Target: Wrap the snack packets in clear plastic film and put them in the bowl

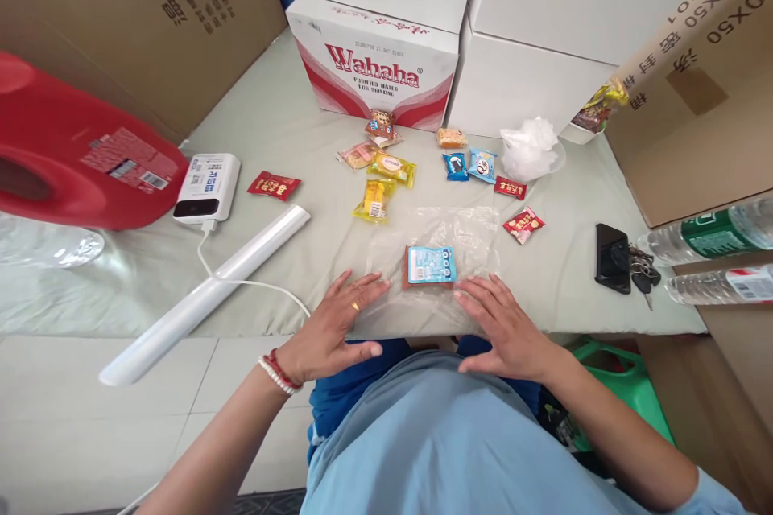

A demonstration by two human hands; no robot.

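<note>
A small snack packet (pixel 430 265) with a blue and white label lies flat on a clear plastic bag (pixel 465 225) near the front edge of the table. My left hand (pixel 338 326) rests to the left of the packet, fingers spread and empty, touching the bag's edge. On the other side, my right hand (pixel 501 326) is also spread, its fingertips close to the packet's right end. Neither hand grips anything. Beyond the bag lie a yellow packet (pixel 374 199) and another yellow packet (pixel 392 168). To the right is a red and pink packet (pixel 524 224).
A clear plastic roll (pixel 205 294) and a white power bank (pixel 207 187) with a cable lie left, beside a red jug (pixel 84 145). Keys (pixel 643 267), a black phone (pixel 612 257) and bottles (pixel 713 233) are right. A Wahaha carton (pixel 374 64) stands behind several small snacks.
</note>
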